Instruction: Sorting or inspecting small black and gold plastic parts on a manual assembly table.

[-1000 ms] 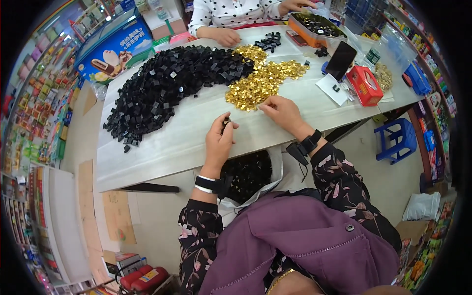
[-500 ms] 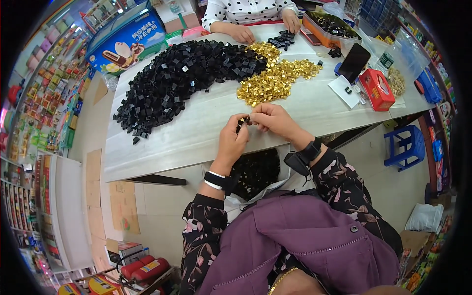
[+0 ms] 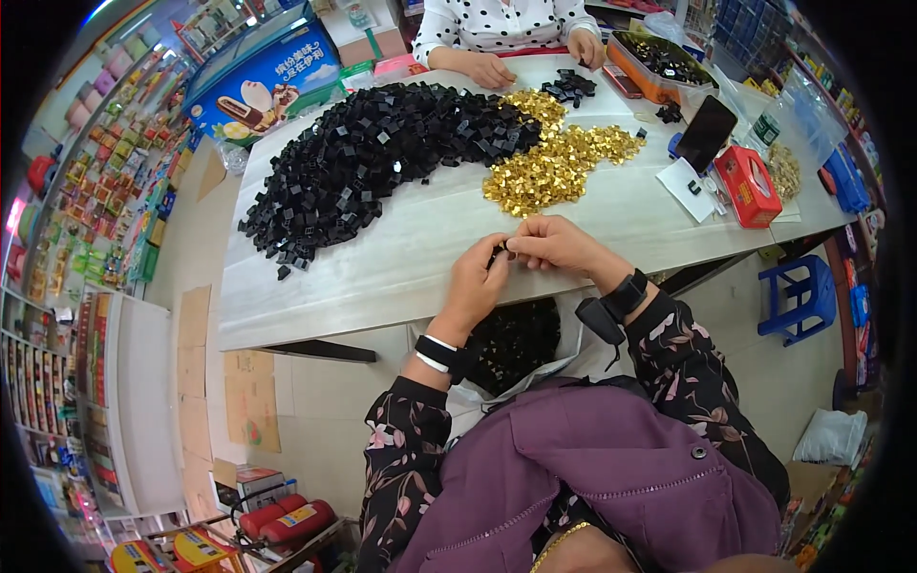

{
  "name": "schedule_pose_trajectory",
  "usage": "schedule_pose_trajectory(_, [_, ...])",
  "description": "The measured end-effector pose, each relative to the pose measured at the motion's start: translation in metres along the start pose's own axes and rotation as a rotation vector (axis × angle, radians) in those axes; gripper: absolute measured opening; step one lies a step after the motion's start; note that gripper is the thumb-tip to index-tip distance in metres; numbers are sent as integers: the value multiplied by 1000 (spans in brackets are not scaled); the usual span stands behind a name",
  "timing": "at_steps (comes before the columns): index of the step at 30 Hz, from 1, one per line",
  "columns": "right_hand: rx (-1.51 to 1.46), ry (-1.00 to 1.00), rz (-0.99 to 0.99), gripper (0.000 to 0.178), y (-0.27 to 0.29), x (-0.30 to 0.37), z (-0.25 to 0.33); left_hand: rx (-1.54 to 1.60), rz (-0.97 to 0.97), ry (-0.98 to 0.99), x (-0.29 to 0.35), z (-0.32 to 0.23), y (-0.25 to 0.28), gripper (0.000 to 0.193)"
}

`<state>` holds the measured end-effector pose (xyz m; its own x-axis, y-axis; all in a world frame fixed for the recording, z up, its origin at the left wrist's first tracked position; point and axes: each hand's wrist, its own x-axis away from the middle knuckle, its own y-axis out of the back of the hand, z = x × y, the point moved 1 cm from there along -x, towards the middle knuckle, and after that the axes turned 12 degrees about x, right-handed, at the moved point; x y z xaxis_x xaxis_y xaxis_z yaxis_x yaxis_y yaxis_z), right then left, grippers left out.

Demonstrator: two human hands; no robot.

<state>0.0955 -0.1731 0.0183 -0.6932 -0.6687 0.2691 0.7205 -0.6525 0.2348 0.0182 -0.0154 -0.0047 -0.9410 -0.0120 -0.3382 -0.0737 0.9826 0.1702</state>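
Pinching together at the near table (image 3: 401,277) edge, the left hand (image 3: 475,285) and right hand (image 3: 554,244) meet on one small black piece (image 3: 499,250), fingers narrow around it. It looks like mid-assembly (gold clips (image 3: 554,167) and the black heap (image 3: 382,153) lie well beyond); next calls for a firm, aligned press. The piece's axis and facing are too small to tell.

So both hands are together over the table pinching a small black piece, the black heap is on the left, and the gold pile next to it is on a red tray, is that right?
Not quite. The head view shows the gold pile lying straight on the bare white table, not on a red tray. The rest holds: the left hand and right hand meet over the table on a small black piece, and the black heap lies left of the gold.
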Motion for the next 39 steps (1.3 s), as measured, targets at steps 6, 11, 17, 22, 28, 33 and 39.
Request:
schedule_pose_trajectory(6, [63,72,-155,22,2,2,7,440,-146,202,-2,-7,6,17])
schedule_pose_trajectory(11, [733,174,-611,21,15,3,2,834,-339,378,-10,-5,36,16])
schedule_pose_trajectory(17, [876,347,-721,18,10,-1,-7,349,-429,402,-43,0,110,24])
schedule_pose_trajectory(22, [784,256,-682,16,8,1,0,-952,-437,119,-65,11,155,29])
schedule_pose_trajectory(28, [814,221,-710,18,10,1,-3,-1186,-304,302,-79,7,145,29])
schedule_pose_trajectory(33, [805,276,-735,17,14,-4,-9,-1169,-322,244,-76,12,153,31])
schedule_pose_trajectory(39, [505,233,-734,18,28,-9,-17,-370,-374,306,-60,-7,148,30])
